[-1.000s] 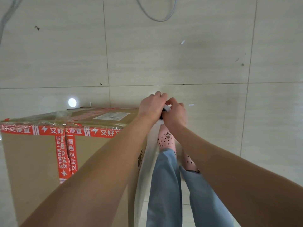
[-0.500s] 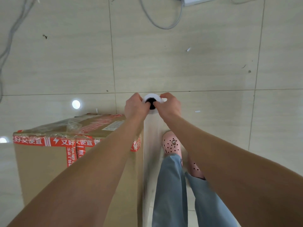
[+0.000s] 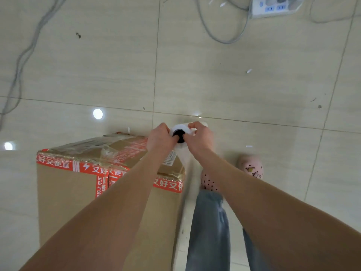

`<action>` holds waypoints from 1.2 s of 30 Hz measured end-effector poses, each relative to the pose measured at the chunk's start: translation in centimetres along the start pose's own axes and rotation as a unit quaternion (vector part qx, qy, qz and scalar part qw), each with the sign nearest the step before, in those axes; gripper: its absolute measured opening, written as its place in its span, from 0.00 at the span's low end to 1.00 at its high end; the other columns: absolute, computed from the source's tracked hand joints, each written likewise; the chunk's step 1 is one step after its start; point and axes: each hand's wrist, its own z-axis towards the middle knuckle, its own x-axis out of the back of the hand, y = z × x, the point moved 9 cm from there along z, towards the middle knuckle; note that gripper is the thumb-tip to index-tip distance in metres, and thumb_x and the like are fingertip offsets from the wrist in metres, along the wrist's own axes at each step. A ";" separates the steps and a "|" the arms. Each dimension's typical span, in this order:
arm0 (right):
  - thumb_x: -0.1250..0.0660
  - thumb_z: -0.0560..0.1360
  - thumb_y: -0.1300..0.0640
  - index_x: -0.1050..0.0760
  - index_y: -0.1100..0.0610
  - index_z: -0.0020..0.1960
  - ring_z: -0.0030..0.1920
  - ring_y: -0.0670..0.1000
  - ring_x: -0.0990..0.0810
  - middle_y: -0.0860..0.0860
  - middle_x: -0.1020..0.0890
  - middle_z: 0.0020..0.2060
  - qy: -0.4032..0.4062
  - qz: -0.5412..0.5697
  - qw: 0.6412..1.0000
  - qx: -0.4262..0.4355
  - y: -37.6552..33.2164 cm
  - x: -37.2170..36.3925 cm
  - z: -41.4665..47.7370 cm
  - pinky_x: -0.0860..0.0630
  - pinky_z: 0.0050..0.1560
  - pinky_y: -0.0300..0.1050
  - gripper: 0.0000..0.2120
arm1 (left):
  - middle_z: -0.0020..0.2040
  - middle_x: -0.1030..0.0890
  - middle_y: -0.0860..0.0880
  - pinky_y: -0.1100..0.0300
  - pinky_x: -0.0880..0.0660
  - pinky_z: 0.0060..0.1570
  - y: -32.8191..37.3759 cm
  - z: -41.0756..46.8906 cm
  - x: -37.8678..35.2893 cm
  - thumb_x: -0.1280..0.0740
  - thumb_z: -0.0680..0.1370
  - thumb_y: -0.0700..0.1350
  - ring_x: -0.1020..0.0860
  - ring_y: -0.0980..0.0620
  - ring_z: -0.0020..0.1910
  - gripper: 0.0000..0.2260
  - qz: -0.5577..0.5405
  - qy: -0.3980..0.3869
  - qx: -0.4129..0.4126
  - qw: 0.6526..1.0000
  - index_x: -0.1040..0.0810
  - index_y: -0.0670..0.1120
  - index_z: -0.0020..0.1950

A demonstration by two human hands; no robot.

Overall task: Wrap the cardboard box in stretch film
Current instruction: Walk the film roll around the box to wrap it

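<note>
Cardboard box [image 3: 64, 192], red-taped, stands at 8 o'clock of the upright stretch film roll [image 3: 180, 127], whose top end your left grip [image 3: 159, 138] and right grip [image 3: 200, 139] both clasp.

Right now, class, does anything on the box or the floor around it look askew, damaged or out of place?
Clear film on top of the cardboard box lies bunched and wrinkled near its front edge, not flat. Small white scraps litter the floor tiles, and loose cables trail across them.
</note>
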 end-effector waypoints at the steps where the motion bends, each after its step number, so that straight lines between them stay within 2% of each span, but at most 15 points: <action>1: 0.34 0.74 0.60 0.26 0.53 0.61 0.37 0.49 0.26 0.47 0.26 0.38 -0.005 -0.014 1.000 0.002 -0.1 0.0 -0.1 0.27 0.39 0.42 0.16 | 0.44 0.24 0.47 0.57 0.32 0.35 0.4 0.0 0.2 0.32 0.75 0.47 0.27 0.48 0.40 0.10 0.016 -0.002 -0.016 1.000 0.30 0.44 0.50; 4: 0.35 0.75 0.59 0.26 0.51 0.61 0.43 0.52 0.22 0.52 0.21 0.46 -0.014 -0.046 0.999 0.002 -0.3 0.2 -0.3 0.23 0.45 0.45 0.16 | 0.53 0.24 0.45 0.54 0.29 0.40 3.5 -0.2 0.4 0.34 0.76 0.44 0.23 0.45 0.46 0.14 0.115 0.009 -0.133 0.984 0.30 0.43 0.59; 6: 0.36 0.75 0.59 0.27 0.51 0.62 0.47 0.55 0.21 0.54 0.19 0.50 -0.021 -0.092 0.995 0.012 -0.9 0.3 -0.3 0.22 0.46 0.48 0.16 | 0.55 0.24 0.44 0.52 0.28 0.44 5.2 -0.3 0.0 0.36 0.76 0.43 0.22 0.42 0.50 0.16 0.177 -0.007 -0.181 0.967 0.31 0.44 0.64; 8: 0.37 0.75 0.58 0.27 0.51 0.63 0.47 0.56 0.20 0.54 0.19 0.49 -0.038 -0.157 0.986 0.044 -2.2 0.3 0.1 0.23 0.44 0.48 0.16 | 0.52 0.22 0.44 0.53 0.27 0.45 6.2 0.4 -0.1 0.36 0.75 0.42 0.21 0.42 0.50 0.14 0.222 -0.023 -0.179 0.958 0.27 0.45 0.61; 10: 0.38 0.75 0.59 0.26 0.51 0.60 0.46 0.57 0.20 0.54 0.19 0.48 -0.051 -0.224 0.970 0.075 -3.6 0.7 0.8 0.23 0.42 0.48 0.15 | 0.47 0.20 0.45 0.55 0.27 0.41 6.6 1.1 0.0 0.36 0.75 0.41 0.21 0.44 0.47 0.09 0.240 -0.029 -0.160 0.957 0.22 0.44 0.54; 13: 0.39 0.74 0.59 0.26 0.51 0.59 0.50 0.58 0.21 0.54 0.19 0.50 -0.062 -0.278 0.952 0.108 -5.7 1.2 1.9 0.26 0.43 0.47 0.14 | 0.44 0.20 0.44 0.57 0.29 0.38 5.9 1.8 0.6 0.39 0.76 0.40 0.20 0.44 0.45 0.07 0.169 -0.005 -0.101 0.981 0.21 0.42 0.47; 16: 0.37 0.74 0.59 0.29 0.51 0.63 0.54 0.57 0.22 0.52 0.23 0.56 -0.066 -0.280 0.950 0.124 -7.6 1.1 2.6 0.30 0.45 0.45 0.17 | 0.38 0.21 0.44 0.57 0.31 0.32 3.2 2.1 1.6 0.38 0.76 0.43 0.21 0.43 0.40 0.09 0.006 0.029 0.024 0.999 0.22 0.40 0.41; 19: 0.35 0.74 0.57 0.31 0.50 0.65 0.52 0.56 0.22 0.52 0.23 0.56 -0.094 -0.227 0.968 0.058 -7.7 0.1 3.3 0.31 0.42 0.43 0.19 | 0.31 0.25 0.47 0.61 0.36 0.25 -0.3 1.5 1.6 0.35 0.76 0.50 0.24 0.45 0.33 0.14 -0.136 0.044 0.170 0.975 0.22 0.39 0.40; 20: 0.36 0.74 0.57 0.29 0.49 0.64 0.52 0.56 0.21 0.52 0.22 0.55 -0.099 -0.199 0.974 0.038 -7.7 -0.2 3.6 0.30 0.43 0.43 0.18 | 0.32 0.23 0.47 0.60 0.33 0.26 -1.0 1.3 1.2 0.35 0.76 0.52 0.23 0.47 0.34 0.16 -0.174 0.033 0.202 0.963 0.22 0.39 0.41; 22: 0.39 0.74 0.61 0.27 0.49 0.63 0.55 0.56 0.22 0.53 0.22 0.57 -0.103 -0.191 0.976 0.033 -8.4 -0.8 4.1 0.29 0.45 0.43 0.19 | 0.38 0.19 0.45 0.57 0.25 0.32 -1.6 1.6 0.4 0.35 0.76 0.54 0.19 0.46 0.36 0.17 -0.239 0.000 0.226 0.944 0.22 0.39 0.44; 25: 0.40 0.75 0.63 0.26 0.49 0.63 0.56 0.55 0.23 0.52 0.22 0.59 -0.102 -0.221 0.969 0.041 -9.4 -1.2 4.4 0.31 0.44 0.42 0.19 | 0.43 0.19 0.45 0.58 0.28 0.32 -0.7 1.9 1.4 0.35 0.77 0.51 0.22 0.47 0.37 0.14 -0.219 -0.012 0.182 0.959 0.23 0.40 0.50; 28: 0.41 0.75 0.63 0.26 0.49 0.64 0.53 0.54 0.22 0.51 0.22 0.58 -0.103 -0.234 0.966 0.037 -9.6 -1.2 4.3 0.32 0.43 0.41 0.20 | 0.57 0.22 0.45 0.54 0.25 0.43 1.7 2.4 4.3 0.36 0.78 0.44 0.22 0.44 0.53 0.16 -0.088 0.059 0.052 0.993 0.29 0.45 0.66; 30: 0.39 0.75 0.62 0.25 0.50 0.61 0.47 0.53 0.23 0.51 0.20 0.54 -0.108 -0.239 0.964 0.040 -9.7 -1.3 4.4 0.32 0.41 0.41 0.17 | 0.59 0.25 0.46 0.53 0.26 0.42 3.6 2.7 4.8 0.37 0.77 0.42 0.24 0.45 0.56 0.17 0.003 0.070 -0.017 0.997 0.30 0.46 0.66; 32: 0.39 0.75 0.61 0.25 0.51 0.59 0.44 0.51 0.25 0.50 0.20 0.50 -0.114 -0.245 0.962 0.044 -10.0 -1.4 4.5 0.30 0.40 0.42 0.14 | 0.58 0.27 0.46 0.56 0.30 0.39 4.6 3.0 5.0 0.36 0.77 0.41 0.27 0.47 0.56 0.14 0.056 0.067 -0.037 0.995 0.30 0.46 0.63; 36: 0.39 0.75 0.57 0.25 0.50 0.58 0.44 0.52 0.22 0.49 0.20 0.49 -0.124 -0.284 0.949 0.059 -10.3 -1.8 4.6 0.23 0.47 0.47 0.13 | 0.55 0.26 0.45 0.57 0.32 0.38 4.9 3.9 5.9 0.35 0.76 0.40 0.26 0.46 0.54 0.12 0.076 0.077 -0.056 0.993 0.29 0.44 0.59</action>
